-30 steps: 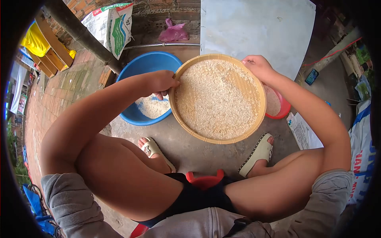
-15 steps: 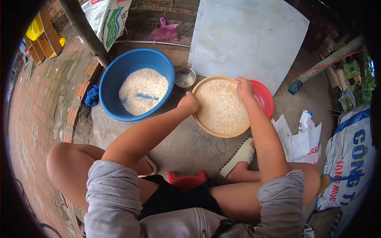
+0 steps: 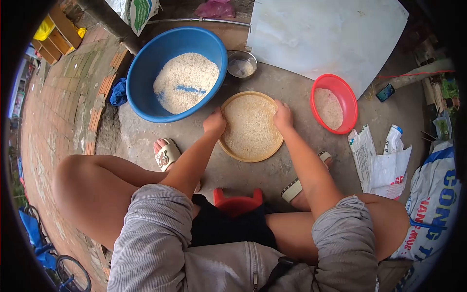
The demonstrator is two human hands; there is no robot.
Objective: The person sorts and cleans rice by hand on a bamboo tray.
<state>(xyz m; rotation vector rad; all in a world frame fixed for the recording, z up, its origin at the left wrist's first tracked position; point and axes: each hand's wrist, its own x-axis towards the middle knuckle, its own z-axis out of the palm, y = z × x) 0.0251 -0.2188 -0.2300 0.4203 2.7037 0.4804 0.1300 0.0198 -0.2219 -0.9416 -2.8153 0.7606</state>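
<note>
Head view: round bamboo sieve tray (image 3: 250,127) of rice sits mid-frame on the concrete floor (image 3: 253,177). Left hand (image 3: 214,121) clamped on its left rim, right hand (image 3: 282,116) clamped on the right rim. Blue basin (image 3: 146,73) with rice upper left, steel bowl (image 3: 242,64) above, red bowl (image 3: 334,103) right.

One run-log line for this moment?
left hand: grips tray rim | right hand: grips tray rim | round woven tray: holds rice, low over floor
</note>
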